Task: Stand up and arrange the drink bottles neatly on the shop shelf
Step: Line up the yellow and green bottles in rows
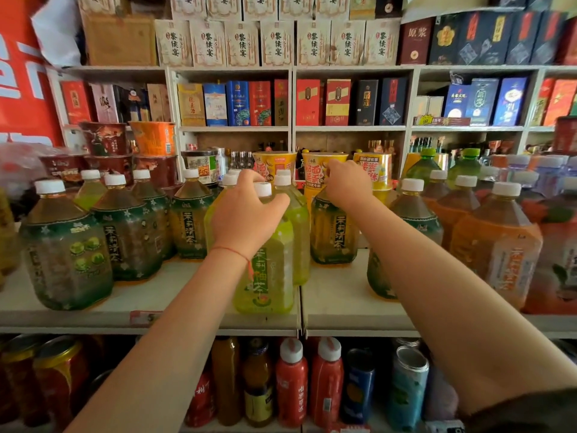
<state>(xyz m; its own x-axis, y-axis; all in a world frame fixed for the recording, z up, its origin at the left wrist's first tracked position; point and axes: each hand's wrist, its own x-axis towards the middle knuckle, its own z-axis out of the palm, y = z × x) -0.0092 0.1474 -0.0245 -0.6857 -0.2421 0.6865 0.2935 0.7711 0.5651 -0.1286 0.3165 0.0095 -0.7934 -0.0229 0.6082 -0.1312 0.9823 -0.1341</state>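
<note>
Mid-task. My left hand (pixel 246 210) grips the yellow-green plastic tea bottle (pixel 265 270) mid-frame; right hand (pixel 346 182) curls over the dark-green bottle (pixel 334 229) beside it. All upright; rows on the white shelf (pixel 343 304) still ragged.

Bare shelf (pixel 343 295) at the front centre, bottles crowding both flanks and the back.

Open board lies along the front edge between the yellow-green bottle (pixel 265 276) and the dark-green bottle (pixel 379 276) to its right, running back beside the green tea bottle (pixel 334 232). A second bare patch sits front-left, between the big dark-green bottle (pixel 67 251) and the yellow-green one. The orange bottles (pixel 496 245) wall off the right side. Behind, the noodle cups (pixel 315 173) stand close against the bottle caps, so there is little room to reach past the rear row.
</note>
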